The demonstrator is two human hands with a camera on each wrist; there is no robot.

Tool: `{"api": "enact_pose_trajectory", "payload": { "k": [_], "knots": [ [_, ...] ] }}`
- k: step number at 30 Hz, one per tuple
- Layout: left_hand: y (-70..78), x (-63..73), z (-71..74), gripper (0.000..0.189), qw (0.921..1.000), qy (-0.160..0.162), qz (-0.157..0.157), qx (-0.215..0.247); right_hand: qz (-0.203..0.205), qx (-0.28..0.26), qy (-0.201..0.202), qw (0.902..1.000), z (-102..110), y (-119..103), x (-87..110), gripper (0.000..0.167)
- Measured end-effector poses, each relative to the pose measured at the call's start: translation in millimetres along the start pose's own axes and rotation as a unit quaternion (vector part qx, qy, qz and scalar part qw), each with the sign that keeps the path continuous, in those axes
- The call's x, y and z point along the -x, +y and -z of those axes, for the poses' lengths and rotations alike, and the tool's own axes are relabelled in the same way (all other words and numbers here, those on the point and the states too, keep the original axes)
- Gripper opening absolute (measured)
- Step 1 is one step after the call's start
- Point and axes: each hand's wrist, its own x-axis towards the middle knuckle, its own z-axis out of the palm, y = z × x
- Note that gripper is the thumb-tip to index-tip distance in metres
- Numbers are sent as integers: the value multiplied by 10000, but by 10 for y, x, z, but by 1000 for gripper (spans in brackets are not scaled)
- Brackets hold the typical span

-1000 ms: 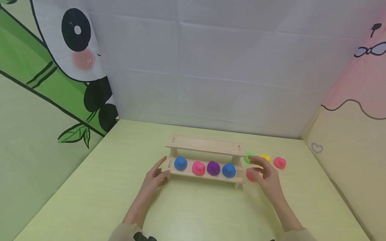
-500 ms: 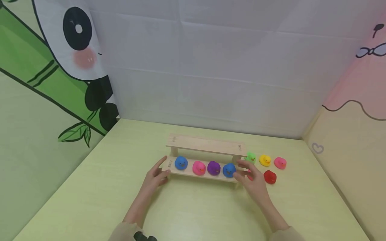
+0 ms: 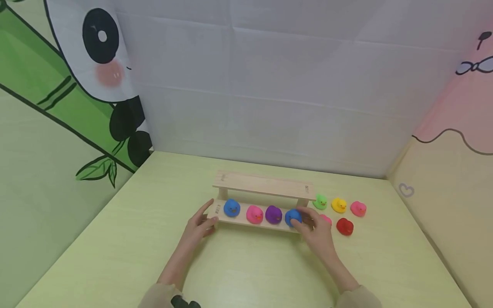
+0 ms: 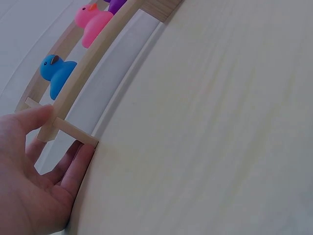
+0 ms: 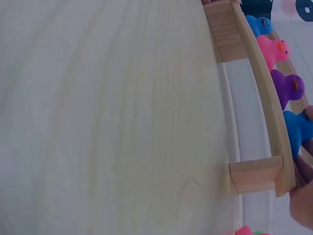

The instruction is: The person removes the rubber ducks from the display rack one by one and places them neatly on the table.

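Note:
A two-tier wooden shelf [image 3: 265,186] stands on the table, its lower tier holding a row of toy ducks: a blue duck [image 3: 232,208], a pink duck [image 3: 254,214], a purple duck [image 3: 274,214] and a second blue duck [image 3: 291,217]. At the left end, my left hand [image 3: 199,226] grips the lower tier, thumb along the front edge and fingers behind and below, as the left wrist view shows. My right hand [image 3: 317,231] pinches the second blue duck at the right end, its thumb in front and partly hiding it; in the right wrist view the fingers curl about this duck [image 5: 297,131].
Right of the shelf lie a green duck [image 3: 320,202], a yellow duck [image 3: 339,205], a pink duck [image 3: 358,208] and a red duck [image 3: 345,226]. Another pink duck [image 3: 326,220] is mostly hidden behind my right hand. A white cloth wall [image 3: 269,85] backs the table [image 3: 154,205].
My right hand has moved left from the loose ducks to the blue duck at the shelf's right end and taken hold of it. The left hand has stayed on the shelf.

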Motion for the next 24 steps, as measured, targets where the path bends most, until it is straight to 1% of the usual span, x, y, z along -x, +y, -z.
{"api": "enact_pose_trajectory", "payload": {
  "k": [4, 12, 19, 24],
  "knots": [
    [-5, -4, 0, 62, 10000, -14, 21, 27, 60, 206, -14, 9998, -15, -12, 5, 41],
    [-12, -1, 2, 63, 10000, -15, -46, 29, 308, 475, -209, 9982, -16, -36, 28, 44],
    [13, 19, -5, 63, 10000, 2, -14, 40, 447, 469, -379, 9972, -11, -32, 21, 47],
    [19, 18, -5, 63, 10000, -5, -53, 11, 598, 364, -507, 9963, 40, -5, 14, 47]
  ]
}}
